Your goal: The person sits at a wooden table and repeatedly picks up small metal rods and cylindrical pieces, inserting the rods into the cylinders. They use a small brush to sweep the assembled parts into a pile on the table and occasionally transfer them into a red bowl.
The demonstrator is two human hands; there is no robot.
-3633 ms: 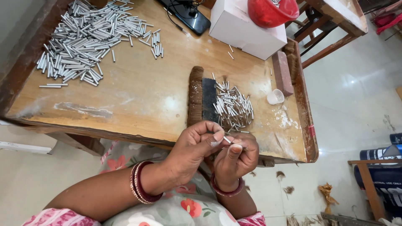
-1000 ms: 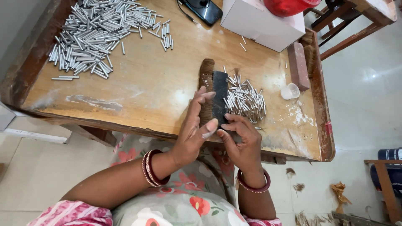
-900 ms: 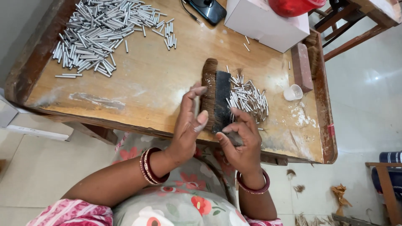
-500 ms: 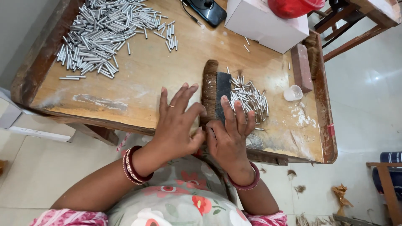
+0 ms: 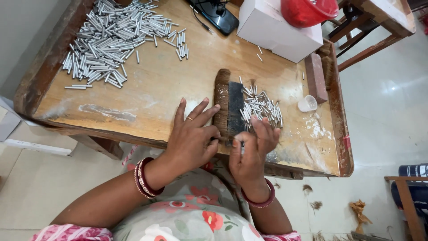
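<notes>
On worn wood, left hand (image 5: 191,136) splayed flat beside dark ridged block (image 5: 228,109); right hand (image 5: 253,145) curled, grip unclear.

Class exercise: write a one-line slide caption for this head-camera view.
Left hand rests against a dark wooden block; right hand reaches the small metal tubes.

You have one view only, from your head: it looks steeply down, close over the near edge of the worktop (image 5: 169,85), floor showing at left and right.
</notes>
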